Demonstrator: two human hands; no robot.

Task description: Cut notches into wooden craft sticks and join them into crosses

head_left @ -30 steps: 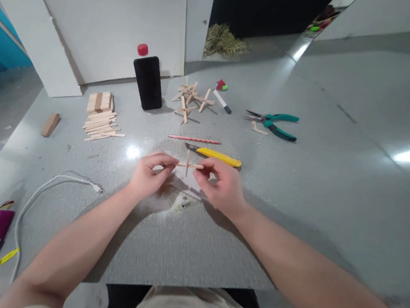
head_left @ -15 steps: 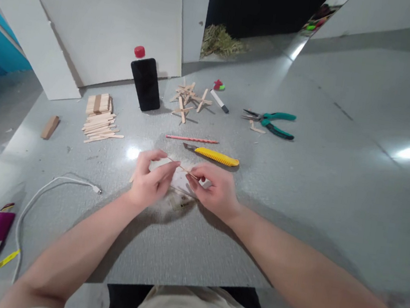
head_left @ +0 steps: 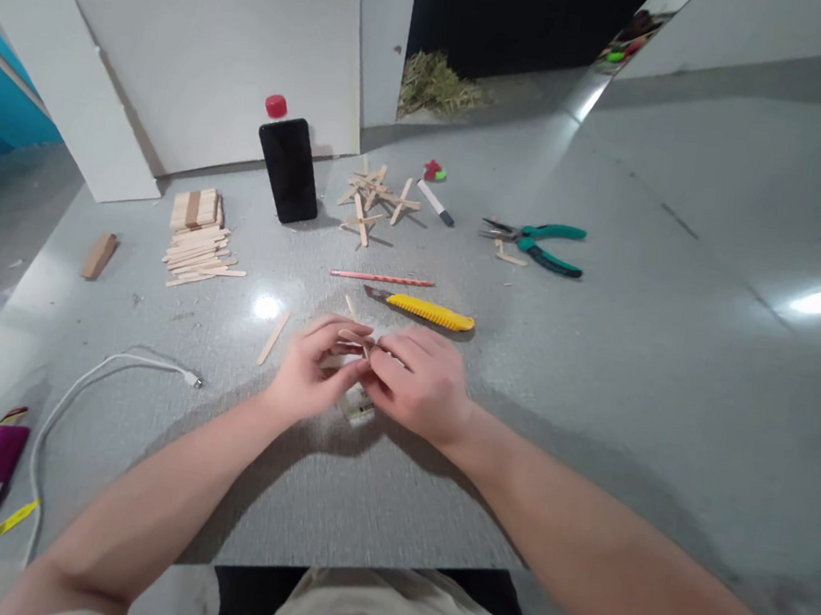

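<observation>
My left hand (head_left: 319, 366) is closed, thumb and fingertips pinching a thin wooden craft stick (head_left: 355, 339). Pressed close against it, my right hand (head_left: 420, 379) has its fingers curled round the stick's other end, which they mostly hide. Below the hands a small pale, partly see-through object (head_left: 354, 405) shows on the table; I cannot make out its kind. A loose craft stick (head_left: 273, 338) lies left of my left hand. Just beyond the hands lie a yellow utility knife (head_left: 431, 312) and a red pencil (head_left: 382, 279).
A stack of craft sticks (head_left: 197, 237) lies at the left, a pile of crossed sticks (head_left: 371, 196) farther back. A black phone (head_left: 288, 170) leans on a red-capped bottle (head_left: 276, 106). Green-handled pliers (head_left: 552, 232), a marker (head_left: 435, 203) and a white cable (head_left: 108, 364) lie around.
My hands have come together and the right hand has turned over, its back now upward. The stick, earlier stretched between them, is now mostly covered. The loose stick beside my left hand has come into view.
</observation>
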